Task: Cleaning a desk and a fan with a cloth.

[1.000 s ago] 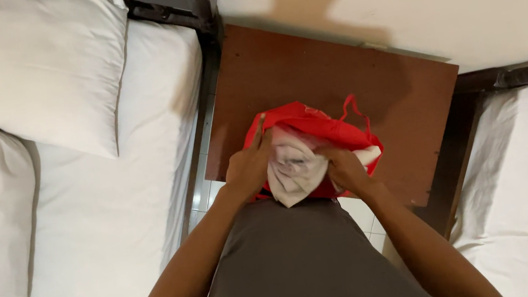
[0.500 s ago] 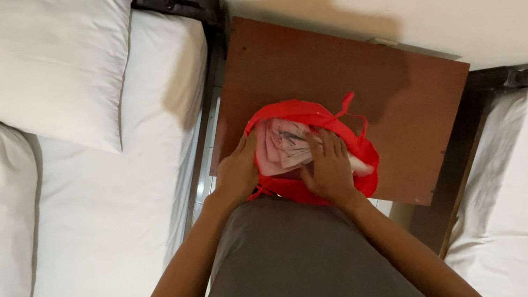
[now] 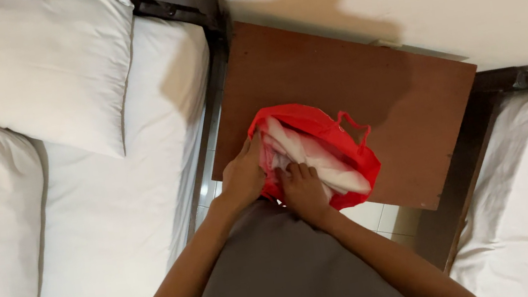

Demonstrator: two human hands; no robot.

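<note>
The red bag sits at the near edge of the brown surface, between two white beds. Compared with a second ago, the white cloth no longer stands bunched above the opening; it now lies lower, inside the bag. The left hand grips the bag's left rim. The right hand presses, fingers curled, on the cloth. The cloth appears largely packed.
</note>
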